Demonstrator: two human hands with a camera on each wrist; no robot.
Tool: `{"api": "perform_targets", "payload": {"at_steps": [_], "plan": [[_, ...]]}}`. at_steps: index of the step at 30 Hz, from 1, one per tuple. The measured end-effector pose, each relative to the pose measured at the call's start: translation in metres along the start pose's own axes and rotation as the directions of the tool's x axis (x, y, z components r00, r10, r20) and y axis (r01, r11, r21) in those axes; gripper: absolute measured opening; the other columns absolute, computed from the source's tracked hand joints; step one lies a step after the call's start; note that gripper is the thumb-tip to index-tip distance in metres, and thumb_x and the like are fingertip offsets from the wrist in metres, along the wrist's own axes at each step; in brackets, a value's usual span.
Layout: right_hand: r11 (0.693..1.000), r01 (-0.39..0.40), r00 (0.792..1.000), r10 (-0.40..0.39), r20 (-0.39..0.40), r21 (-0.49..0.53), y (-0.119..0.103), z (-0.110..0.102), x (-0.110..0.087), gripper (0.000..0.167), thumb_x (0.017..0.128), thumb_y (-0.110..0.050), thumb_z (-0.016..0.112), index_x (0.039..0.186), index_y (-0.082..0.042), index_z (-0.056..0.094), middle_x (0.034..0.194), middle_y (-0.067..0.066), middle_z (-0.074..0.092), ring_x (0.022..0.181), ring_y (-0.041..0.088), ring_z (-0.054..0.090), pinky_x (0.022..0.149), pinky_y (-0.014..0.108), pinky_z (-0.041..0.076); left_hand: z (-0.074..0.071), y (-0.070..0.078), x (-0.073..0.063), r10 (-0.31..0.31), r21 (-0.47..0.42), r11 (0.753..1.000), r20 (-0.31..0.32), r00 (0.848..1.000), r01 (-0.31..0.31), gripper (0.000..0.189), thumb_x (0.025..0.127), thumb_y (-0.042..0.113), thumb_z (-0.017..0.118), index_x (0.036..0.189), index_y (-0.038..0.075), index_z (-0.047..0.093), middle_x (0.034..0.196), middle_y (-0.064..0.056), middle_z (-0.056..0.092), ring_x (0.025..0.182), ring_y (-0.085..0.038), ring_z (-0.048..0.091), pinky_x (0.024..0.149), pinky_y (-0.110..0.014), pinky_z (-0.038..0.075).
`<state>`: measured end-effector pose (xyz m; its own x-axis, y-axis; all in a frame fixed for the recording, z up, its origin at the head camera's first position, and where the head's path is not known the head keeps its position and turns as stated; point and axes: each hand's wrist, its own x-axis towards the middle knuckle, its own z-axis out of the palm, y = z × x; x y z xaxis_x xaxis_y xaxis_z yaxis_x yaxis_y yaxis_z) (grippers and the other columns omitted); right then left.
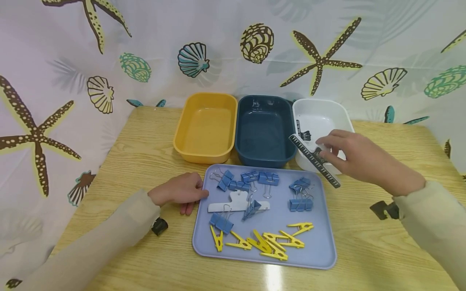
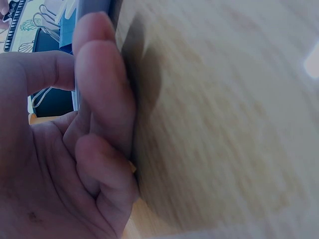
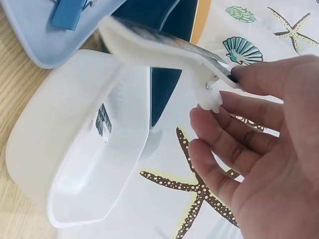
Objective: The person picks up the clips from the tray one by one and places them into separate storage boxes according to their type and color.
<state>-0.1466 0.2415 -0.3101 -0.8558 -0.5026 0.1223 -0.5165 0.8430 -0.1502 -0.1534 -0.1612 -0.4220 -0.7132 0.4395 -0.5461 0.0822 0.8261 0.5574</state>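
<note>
My right hand pinches a wide white clip with a black-and-white striped strip, holding it tilted over the front of the white bin. In the right wrist view, the thumb and fingertips are at the clip's handle end. Another black-patterned clip lies inside that bin. My left hand is at the left edge of the lavender tray. Its thumb is over the rim, and its other fingers are low against the table.
On the tray lie several blue binder clips, several yellow clothespins and a white wide clip. Behind it stand a yellow bin and a dark blue bin, beside the white one. A patterned curtain hangs behind the table.
</note>
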Motion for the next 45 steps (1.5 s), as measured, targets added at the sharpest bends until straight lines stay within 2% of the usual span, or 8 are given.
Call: {"api": "perform_targets", "payload": {"at_steps": [10,20,25,29,38,45], "plan": [[1.000,-0.027,1.000,0.027,0.000,0.005,0.010,-0.001,0.004,0.025,0.088,-0.011,0.067,0.112,-0.002,0.067,0.090,0.004,0.064,0.078,0.015,0.057,0.065,0.033,0.049,0.000,0.000,0.000,0.004,-0.020,1.000,0.005,1.000,-0.004,0.038,0.095,0.029,0.053,0.065,0.006,0.061,0.048,-0.007,0.063,0.036,-0.017,0.058,0.038,-0.023,0.038],[0.997,-0.077,0.997,0.077,0.033,0.009,0.021,-0.004,0.008,0.027,0.091,-0.014,0.064,0.115,-0.001,0.065,0.093,0.008,0.064,0.081,0.019,0.057,0.068,0.036,0.050,-0.001,0.001,-0.001,0.004,-0.013,1.000,0.013,1.000,-0.004,0.038,0.095,0.028,0.053,0.065,0.006,0.061,0.048,-0.006,0.063,0.036,-0.017,0.058,0.037,-0.021,0.035],[0.998,-0.061,0.998,0.061,0.007,0.002,0.027,-0.004,0.011,0.026,0.091,-0.012,0.064,0.114,0.000,0.065,0.092,0.008,0.064,0.080,0.018,0.058,0.064,0.032,0.049,-0.001,0.002,-0.001,0.003,-0.003,1.000,0.010,1.000,-0.003,0.038,0.095,0.027,0.052,0.065,0.006,0.061,0.048,-0.006,0.062,0.036,-0.017,0.058,0.038,-0.022,0.038],[0.999,-0.051,0.999,0.051,-0.009,0.001,0.031,-0.003,0.013,0.025,0.091,-0.011,0.063,0.113,0.001,0.066,0.092,0.009,0.065,0.080,0.019,0.059,0.065,0.033,0.050,-0.001,0.002,-0.001,0.011,-0.001,1.000,0.004,1.000,-0.011,0.037,0.095,0.026,0.052,0.065,0.006,0.060,0.047,-0.006,0.062,0.036,-0.017,0.058,0.038,-0.023,0.039],[0.991,-0.137,0.990,0.136,0.042,0.012,0.035,-0.005,0.018,0.029,0.094,-0.015,0.059,0.117,0.002,0.063,0.096,0.013,0.064,0.083,0.023,0.060,0.072,0.042,0.053,-0.001,0.002,-0.002,0.001,-0.006,1.000,0.005,1.000,-0.001,0.037,0.095,0.027,0.052,0.065,0.006,0.060,0.047,-0.006,0.062,0.036,-0.017,0.057,0.038,-0.022,0.037],[0.985,-0.171,0.984,0.170,0.052,0.021,0.040,-0.005,0.020,0.030,0.095,-0.016,0.057,0.119,0.003,0.062,0.097,0.015,0.063,0.083,0.025,0.060,0.073,0.043,0.052,-0.001,0.002,-0.001,-0.005,-0.008,1.000,0.009,1.000,0.005,0.039,0.095,0.028,0.052,0.064,0.006,0.060,0.047,-0.006,0.062,0.036,-0.017,0.057,0.038,-0.021,0.034]]}}
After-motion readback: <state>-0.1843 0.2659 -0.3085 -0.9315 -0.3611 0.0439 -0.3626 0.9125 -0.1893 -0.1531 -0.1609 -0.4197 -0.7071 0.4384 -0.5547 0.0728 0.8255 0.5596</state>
